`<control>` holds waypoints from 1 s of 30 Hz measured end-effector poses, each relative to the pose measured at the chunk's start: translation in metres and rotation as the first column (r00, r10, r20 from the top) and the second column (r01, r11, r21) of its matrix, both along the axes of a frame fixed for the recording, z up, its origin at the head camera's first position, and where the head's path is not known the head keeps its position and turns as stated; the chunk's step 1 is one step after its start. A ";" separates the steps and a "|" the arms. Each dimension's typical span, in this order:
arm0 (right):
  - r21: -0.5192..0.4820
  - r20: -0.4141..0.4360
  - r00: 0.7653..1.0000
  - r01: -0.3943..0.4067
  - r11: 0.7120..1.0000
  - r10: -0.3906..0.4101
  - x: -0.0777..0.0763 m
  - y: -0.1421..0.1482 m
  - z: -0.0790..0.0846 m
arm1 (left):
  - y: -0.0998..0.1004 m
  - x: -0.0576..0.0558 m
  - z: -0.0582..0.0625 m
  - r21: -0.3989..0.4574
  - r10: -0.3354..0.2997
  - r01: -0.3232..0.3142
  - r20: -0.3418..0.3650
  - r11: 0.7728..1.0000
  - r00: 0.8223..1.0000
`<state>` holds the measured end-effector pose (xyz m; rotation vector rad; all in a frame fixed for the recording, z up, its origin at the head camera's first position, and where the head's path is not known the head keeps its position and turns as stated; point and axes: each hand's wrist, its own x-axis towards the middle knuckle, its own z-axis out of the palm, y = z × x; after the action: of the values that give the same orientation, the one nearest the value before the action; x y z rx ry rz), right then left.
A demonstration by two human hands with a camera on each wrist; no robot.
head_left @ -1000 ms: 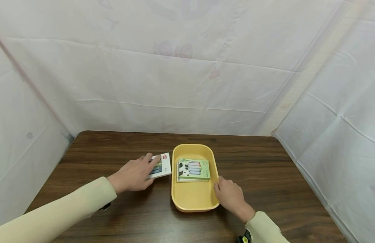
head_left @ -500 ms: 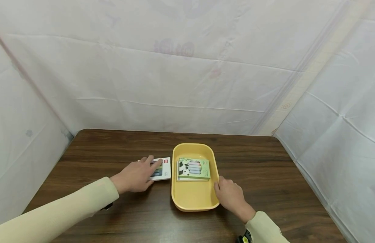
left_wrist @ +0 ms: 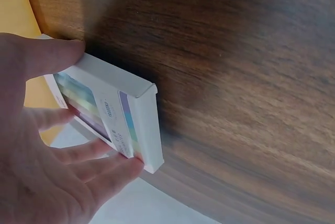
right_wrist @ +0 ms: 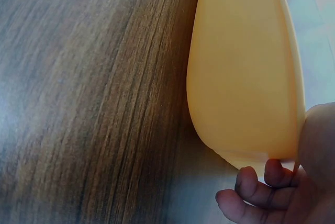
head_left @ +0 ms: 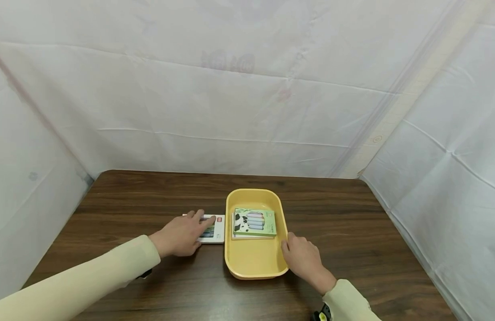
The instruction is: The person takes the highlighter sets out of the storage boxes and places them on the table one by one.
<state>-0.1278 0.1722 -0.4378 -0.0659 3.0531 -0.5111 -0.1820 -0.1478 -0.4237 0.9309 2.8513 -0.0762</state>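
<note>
My left hand point(head_left: 182, 234) holds a flat white box point(head_left: 218, 228) lying on the table, close against the left side of a yellow plastic bin point(head_left: 253, 258). In the left wrist view the thumb point(left_wrist: 55, 56) lies along one long edge of the white box point(left_wrist: 141, 111), and the fingers reach over its face to the opposite side. Coloured sticks are pictured on that face. My right hand point(head_left: 305, 261) grips the bin's right rim; in the right wrist view its fingers point(right_wrist: 256, 187) curl under the edge. Inside the bin, a green panda box point(head_left: 255, 222) rests on a white flat item point(head_left: 251, 237).
Dark wood-grain table point(head_left: 332, 214) surrounds the bin. White cloth sheets point(head_left: 247, 102) hang behind it and along both sides.
My left hand has drawn the white box slightly towards me and turned it, so its right edge now runs along the bin's side. The right hand keeps its grip on the rim.
</note>
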 end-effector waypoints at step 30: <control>-0.009 0.004 1.000 0.013 1.000 -0.013 -0.002 0.002 0.000 | 0.006 0.007 -0.005 0.084 -0.162 0.176 -0.156 0.981 0.974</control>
<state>-0.1299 0.1741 -0.4382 -0.0447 3.0494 -0.5251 -0.1751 -0.1421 -0.4284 1.2371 2.9261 -0.0249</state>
